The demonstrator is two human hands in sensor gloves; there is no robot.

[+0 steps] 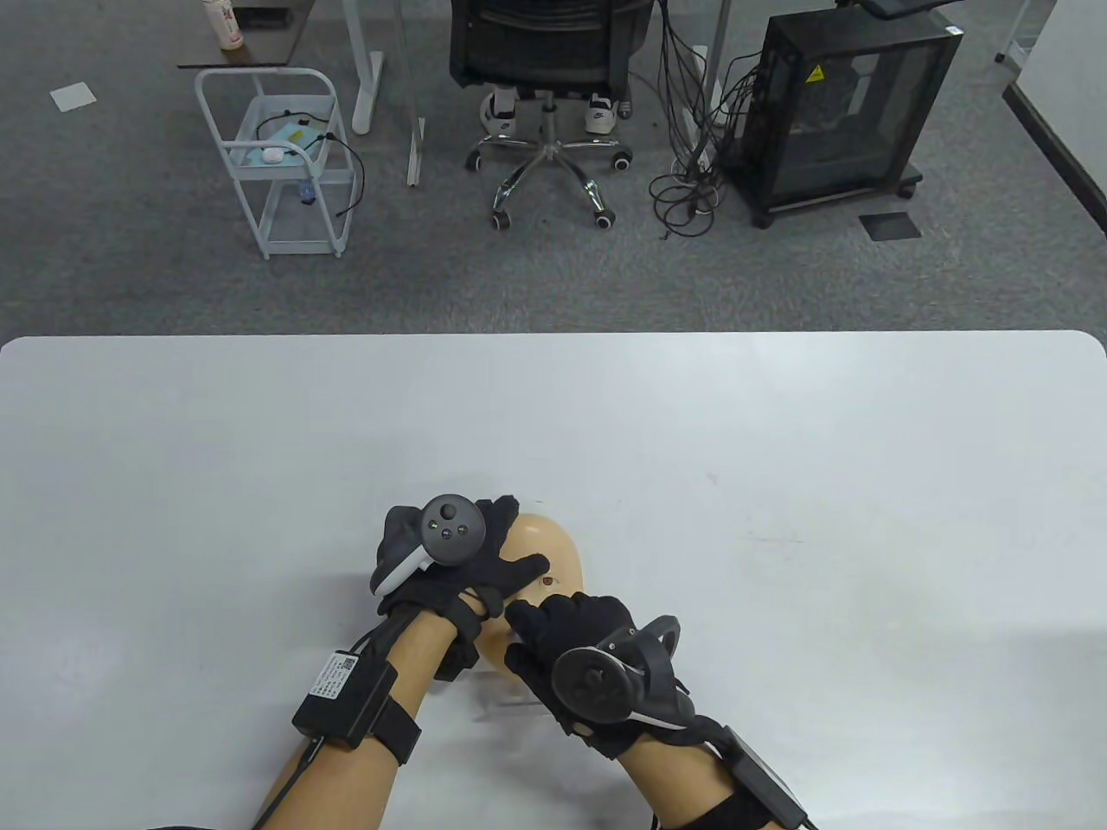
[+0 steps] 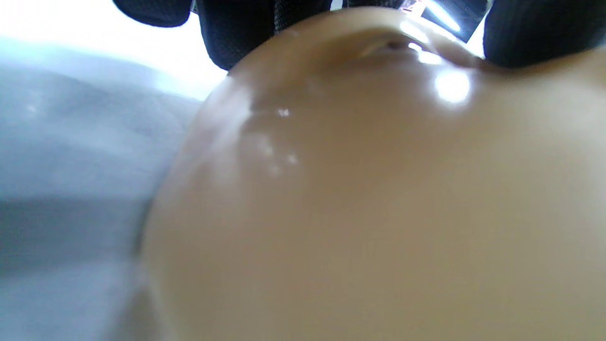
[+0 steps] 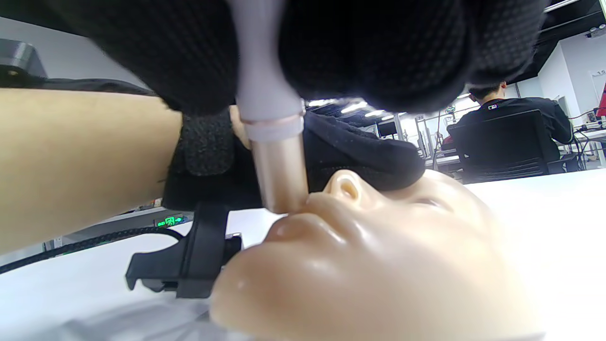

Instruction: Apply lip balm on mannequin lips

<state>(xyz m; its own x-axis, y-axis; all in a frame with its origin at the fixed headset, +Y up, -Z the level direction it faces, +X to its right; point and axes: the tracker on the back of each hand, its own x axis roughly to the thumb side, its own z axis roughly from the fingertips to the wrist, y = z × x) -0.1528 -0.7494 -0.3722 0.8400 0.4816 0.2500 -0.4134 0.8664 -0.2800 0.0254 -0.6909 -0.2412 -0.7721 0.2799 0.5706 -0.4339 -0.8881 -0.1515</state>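
A tan mannequin head (image 1: 553, 553) lies face up on the white table (image 1: 778, 484) near the front edge. My left hand (image 1: 471, 562) rests on its forehead and side; in the left wrist view the head (image 2: 378, 199) fills the frame, with the gloved fingers (image 2: 246, 28) over its top. My right hand (image 1: 571, 627) grips a lip balm tube (image 3: 277, 142), white above and metallic below. Its tip touches the mannequin's lips (image 3: 296, 213) just under the nose (image 3: 345, 184). A red spot (image 1: 547, 581) shows on the face between my hands.
A clear stand (image 1: 510, 700) lies under the neck end of the head, by my right wrist. Beyond the table's far edge stand an office chair (image 1: 549, 78), a white cart (image 1: 281, 164) and a black cabinet (image 1: 843, 112).
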